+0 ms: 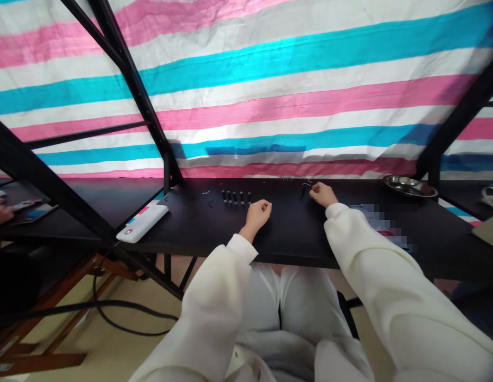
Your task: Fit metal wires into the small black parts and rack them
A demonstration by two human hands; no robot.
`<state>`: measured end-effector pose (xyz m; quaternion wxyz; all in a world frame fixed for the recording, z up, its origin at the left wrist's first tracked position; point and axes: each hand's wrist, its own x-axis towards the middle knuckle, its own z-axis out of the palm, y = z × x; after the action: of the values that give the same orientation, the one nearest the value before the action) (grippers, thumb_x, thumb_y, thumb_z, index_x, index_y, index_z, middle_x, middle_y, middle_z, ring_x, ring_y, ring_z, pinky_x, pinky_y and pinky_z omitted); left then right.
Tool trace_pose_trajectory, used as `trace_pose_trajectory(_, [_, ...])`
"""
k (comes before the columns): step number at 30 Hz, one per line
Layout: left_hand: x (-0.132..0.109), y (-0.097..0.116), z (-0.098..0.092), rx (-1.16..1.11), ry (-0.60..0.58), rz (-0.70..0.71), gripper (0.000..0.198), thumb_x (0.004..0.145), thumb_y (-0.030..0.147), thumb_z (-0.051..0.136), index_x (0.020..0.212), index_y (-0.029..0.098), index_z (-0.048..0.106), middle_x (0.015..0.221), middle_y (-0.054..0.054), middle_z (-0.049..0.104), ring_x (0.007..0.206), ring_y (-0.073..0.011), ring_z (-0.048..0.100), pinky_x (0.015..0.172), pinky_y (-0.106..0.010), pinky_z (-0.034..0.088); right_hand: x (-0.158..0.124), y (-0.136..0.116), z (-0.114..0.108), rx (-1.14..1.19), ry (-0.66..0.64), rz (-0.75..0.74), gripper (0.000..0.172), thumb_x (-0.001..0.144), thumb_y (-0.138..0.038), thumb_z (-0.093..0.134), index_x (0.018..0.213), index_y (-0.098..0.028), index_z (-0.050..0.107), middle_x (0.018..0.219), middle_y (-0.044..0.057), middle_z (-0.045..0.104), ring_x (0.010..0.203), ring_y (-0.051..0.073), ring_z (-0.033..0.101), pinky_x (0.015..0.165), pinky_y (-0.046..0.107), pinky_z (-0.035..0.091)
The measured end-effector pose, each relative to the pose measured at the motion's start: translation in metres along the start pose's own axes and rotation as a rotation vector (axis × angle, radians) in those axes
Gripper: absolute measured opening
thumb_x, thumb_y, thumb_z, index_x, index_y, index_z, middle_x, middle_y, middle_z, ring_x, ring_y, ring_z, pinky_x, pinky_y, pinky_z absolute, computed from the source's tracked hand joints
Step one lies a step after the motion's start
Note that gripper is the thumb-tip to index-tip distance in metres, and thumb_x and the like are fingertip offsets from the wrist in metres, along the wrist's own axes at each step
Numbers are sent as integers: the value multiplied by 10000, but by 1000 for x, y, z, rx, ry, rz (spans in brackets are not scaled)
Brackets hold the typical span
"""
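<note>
Several small dark cylinders with pale ends (pixel 235 198) stand in a row on the black table (pixel 214 228). To their right, my left hand (pixel 258 216) rests on the table with its fingers curled closed; what it holds, if anything, is hidden. Farther right, my right hand (pixel 324 194) has its fingers pinched together at the tabletop, beside a small dark piece (pixel 304 191). Whatever sits between those fingertips is too small to make out. Thin pale curved bits (pixel 307 183) lie just beyond this hand.
A white box-like device (pixel 143 222) lies at the table's left end. A shiny metal dish (pixel 410 187) stands at the back right, and a partly pixelated flat packet (pixel 384 225) lies under my right forearm. Black frame posts (pixel 131 87) rise before a striped sheet. Another person's hand (pixel 0 211) shows far left.
</note>
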<state>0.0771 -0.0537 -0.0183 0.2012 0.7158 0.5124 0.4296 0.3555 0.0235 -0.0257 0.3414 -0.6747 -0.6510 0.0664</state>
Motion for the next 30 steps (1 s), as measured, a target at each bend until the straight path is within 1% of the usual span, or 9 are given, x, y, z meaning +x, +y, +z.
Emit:
trace_pose_trajectory(4, [0,1,0,-24,-9,-20,237,781,336,476,696,155,605,514,11,536,511,-98,505,548,-205,376,2,1,0,-44,-62,-14,119,708,-216,558,777,-138,615,741,66,647,696,148,585,694,247,432])
trace_pose_trajectory(10, [-1,1,0,-28,-10,0,243,787,337,465,689,157,597,514,13,529,505,-95,499,546,-204,376,6,-4,6,-26,-43,38,159,706,-197,569,825,-118,638,807,86,660,754,154,601,742,245,439])
trace_pose_trajectory(14, [-1,0,0,-14,-8,16,253,793,346,455,684,160,588,514,17,525,501,-91,495,549,-203,375,10,-8,9,-70,-78,87,173,705,-193,563,836,-118,648,833,97,663,796,174,614,754,251,445])
trace_pose_trajectory(17, [-1,0,0,-11,-14,5,252,791,343,460,694,156,598,519,12,532,513,-95,502,556,-205,381,13,-9,10,-111,-110,90,171,685,-178,571,822,-125,659,838,102,667,830,193,619,765,257,449])
trace_pose_trajectory(22, [-2,3,-1,-15,-12,-20,245,785,336,469,700,156,611,519,9,535,523,-101,509,562,-208,386,15,-10,11,-148,-108,118,190,653,-188,591,814,-129,671,857,111,671,858,213,620,770,273,458])
trace_pose_trajectory(25, [-2,2,0,-14,-8,-23,246,787,339,467,706,157,612,523,9,537,523,-100,510,563,-209,386,15,-11,10,-162,-133,141,185,651,-198,598,807,-131,670,863,110,671,863,213,621,765,268,460])
trace_pose_trajectory(30, [-2,0,0,25,2,-6,258,791,352,456,687,165,599,521,12,533,514,-98,498,566,-212,377,14,-10,10,-163,-144,131,186,657,-200,592,813,-129,662,872,111,672,868,215,623,760,260,456])
